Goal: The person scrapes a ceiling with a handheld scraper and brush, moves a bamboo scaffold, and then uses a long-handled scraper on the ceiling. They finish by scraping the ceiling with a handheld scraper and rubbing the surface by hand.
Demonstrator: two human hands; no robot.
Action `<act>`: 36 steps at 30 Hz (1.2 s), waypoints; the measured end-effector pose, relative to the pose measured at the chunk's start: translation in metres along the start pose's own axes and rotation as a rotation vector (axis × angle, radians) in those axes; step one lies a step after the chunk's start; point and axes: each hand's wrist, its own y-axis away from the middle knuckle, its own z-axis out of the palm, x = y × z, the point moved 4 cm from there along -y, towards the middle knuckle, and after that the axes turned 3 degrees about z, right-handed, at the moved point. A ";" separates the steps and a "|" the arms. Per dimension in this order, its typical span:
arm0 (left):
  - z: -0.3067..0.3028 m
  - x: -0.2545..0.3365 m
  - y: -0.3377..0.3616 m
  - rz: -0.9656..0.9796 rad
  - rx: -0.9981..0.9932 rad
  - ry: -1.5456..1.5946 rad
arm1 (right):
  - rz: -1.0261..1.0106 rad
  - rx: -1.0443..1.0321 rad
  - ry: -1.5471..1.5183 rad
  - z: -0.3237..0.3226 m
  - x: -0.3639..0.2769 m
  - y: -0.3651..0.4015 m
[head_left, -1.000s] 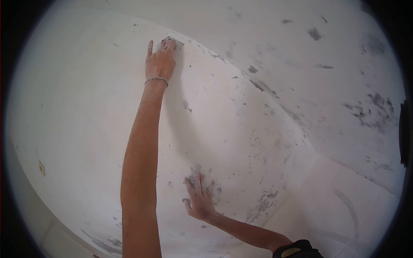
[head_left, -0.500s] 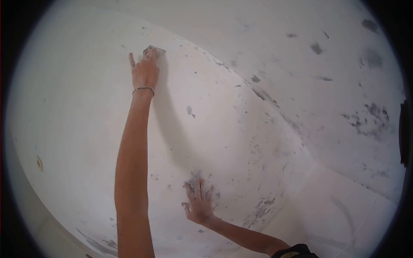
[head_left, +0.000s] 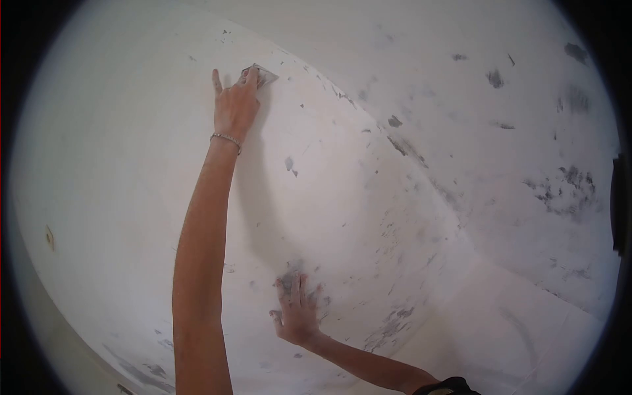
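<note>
High on the white wall (head_left: 316,197), my left hand (head_left: 238,105) presses a small, flat grey piece of sandpaper (head_left: 266,74) against the surface. Its little finger sticks out to the left, and a thin bracelet (head_left: 226,139) circles the wrist. The sandpaper is partly covered by my fingers, and one corner pokes out to the right. Lower down, my right hand (head_left: 297,319) lies against the wall with spread fingers and holds nothing. Its fingertips look dusty and rest by a dark smudged patch (head_left: 293,268).
Dark scuffs and bare spots (head_left: 289,164) dot the wall. Along a slanting edge it meets another white surface (head_left: 447,99) with larger dark marks (head_left: 566,187). A small wall fitting (head_left: 50,237) is at the far left. A dark object (head_left: 619,204) shows at the right edge.
My left hand has slid right and slightly up along the wall with the sandpaper. The right hand stays by the same dark patch; the view has shifted a little.
</note>
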 end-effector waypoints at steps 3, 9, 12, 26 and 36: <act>0.024 0.019 0.012 0.041 0.042 0.017 | 0.020 -0.045 -0.014 -0.001 0.004 0.000; 0.041 0.022 0.036 0.367 0.430 -0.016 | -0.004 -0.031 -0.037 -0.005 0.004 0.000; -0.012 -0.005 -0.004 0.146 0.146 -0.093 | 0.010 -0.042 -0.039 -0.002 0.001 0.001; 0.013 0.023 0.014 0.291 0.194 -0.033 | -0.011 -0.040 -0.032 0.001 0.003 0.002; 0.027 0.051 0.043 0.387 0.258 0.042 | -0.016 -0.051 -0.023 -0.008 0.004 0.000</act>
